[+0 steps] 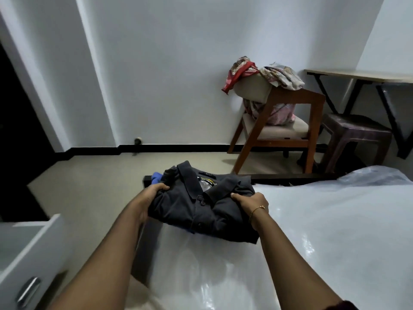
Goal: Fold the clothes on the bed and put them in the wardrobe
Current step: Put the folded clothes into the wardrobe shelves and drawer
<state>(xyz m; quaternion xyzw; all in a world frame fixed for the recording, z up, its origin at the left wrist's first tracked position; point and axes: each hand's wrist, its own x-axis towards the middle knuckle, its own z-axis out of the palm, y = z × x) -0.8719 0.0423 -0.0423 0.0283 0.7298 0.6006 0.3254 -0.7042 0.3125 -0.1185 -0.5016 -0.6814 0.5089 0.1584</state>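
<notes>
The folded dark shirt (201, 206) is being gripped at both sides by the left hand (147, 198) and right hand (250, 204); soft and floppy, likely needing support underneath.

A: We've got the folded shirt (201, 209) at the bed (324, 231) corner, left hand (146, 201) & right hand (251, 205) gripping its sides.

B: We see a chair (279, 121) behind it, stool (355, 135) + table (362, 76) to its right, drawer (29, 253) at our left.
</notes>
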